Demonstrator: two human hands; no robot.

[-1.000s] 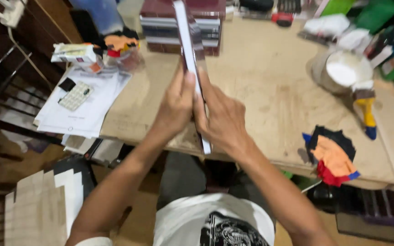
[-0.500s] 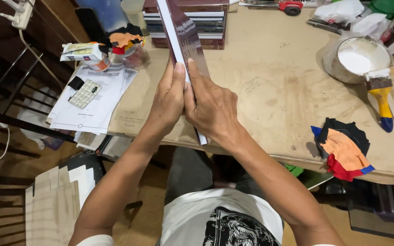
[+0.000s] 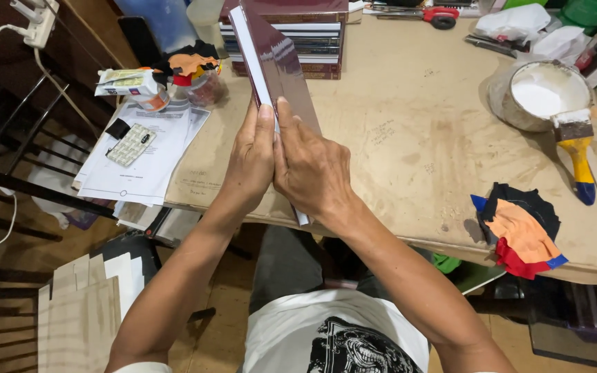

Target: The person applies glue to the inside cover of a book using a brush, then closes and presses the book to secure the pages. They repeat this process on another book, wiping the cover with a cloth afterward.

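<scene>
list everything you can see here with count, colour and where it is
book: 1, dark maroon cover, white page edge, held on edge between both hands over the table's near edge
book stack: 1 pile, maroon covers, far side of table
table: 1, tan, stained
glue tub: 1, white paste inside, right of table
brush: 1, yellow and blue handle, resting on the tub's rim
cloth pile: 1, orange, black, red, blue, near right edge
papers: several white sheets, left edge
calculator: 1, pale, on the papers
scissors: 1, red handles, far edge
left hand: pressed on the book's left face
right hand: pressed on its right face
</scene>
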